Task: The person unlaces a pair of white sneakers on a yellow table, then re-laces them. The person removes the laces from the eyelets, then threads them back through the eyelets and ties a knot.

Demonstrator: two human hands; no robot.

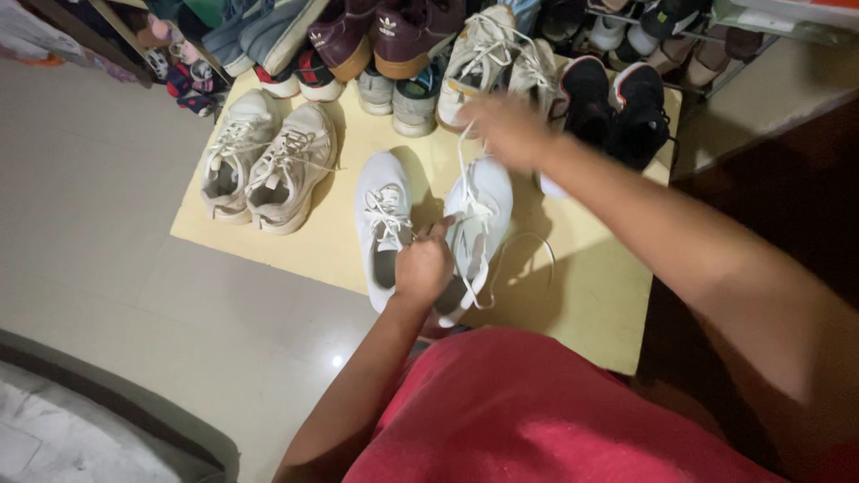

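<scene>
White laces tie both hands to one shoe. The left hand is curled into a loose fist, fingers folded together, and it pinches the lace at the tongue of the right-hand white sneaker, resting right on top of the shoe's opening. The right hand is lifted above and beyond the shoe, blurred, fingers closed around the upper end of the white shoelace; exactly how tight that grip is I cannot tell through the blur. The lace runs taut from the shoe up to that hand, while a free loop of it trails on the mat beside the shoe's right flank.

That sneaker stands on a pale yellow mat, near the middle of the mat's near edge, toe pointing away from the person. Its partner, the left-hand white sneaker, sits just beside it, laces tied, not touched by either hand. Toward the mat's left edge lies a pair of cream sneakers, side by side. Along the far edge runs a row of other shoes: a maroon pair, grey ones, another white pair and a black pair with red trim near the far right corner. The mat rests on a light tiled floor. A red shirt fills the lower part of the view.
</scene>
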